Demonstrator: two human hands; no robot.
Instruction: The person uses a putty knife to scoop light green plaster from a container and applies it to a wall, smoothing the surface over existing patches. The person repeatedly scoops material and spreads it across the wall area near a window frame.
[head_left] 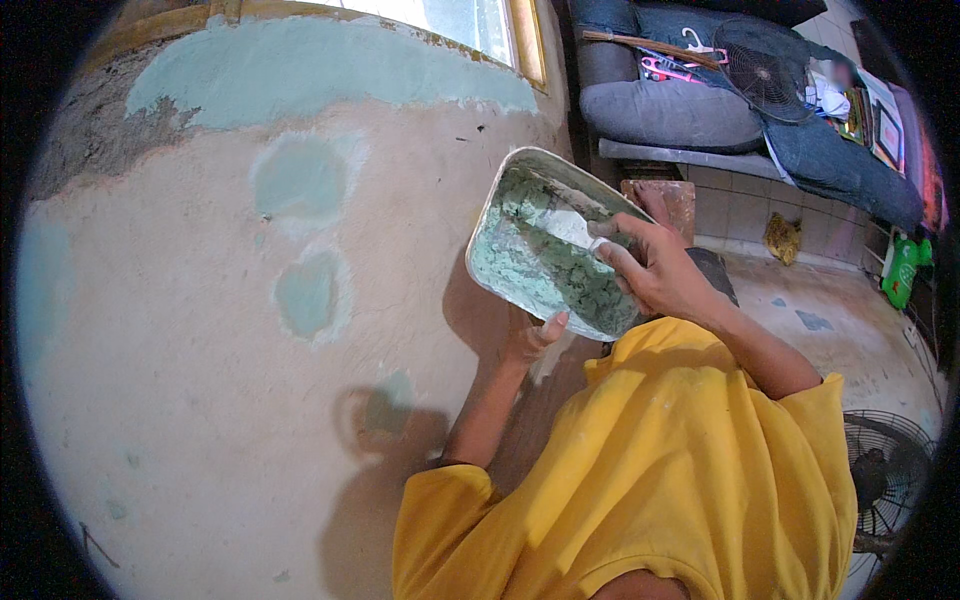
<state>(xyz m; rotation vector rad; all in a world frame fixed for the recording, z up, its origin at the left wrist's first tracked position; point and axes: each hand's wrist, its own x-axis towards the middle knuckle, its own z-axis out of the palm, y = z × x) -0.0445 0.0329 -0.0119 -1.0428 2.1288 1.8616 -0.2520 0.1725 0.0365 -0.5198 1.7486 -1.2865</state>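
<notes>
a dented metal tray (520, 215), smeared inside with pale green plaster, is held up before a patched wall (200, 330). the left hand (535, 335) cups it from beneath; the right hand (655, 265) grips a flat scraper (578, 228) inside it.

The wall (250, 330) is mostly sandy beige with pale green patches, plus bare grey up top. The metal tray (545, 245) right of it is silvery, smeared mottled green and white inside. Shirt (680, 470) below the tray is bright yellow.
</notes>
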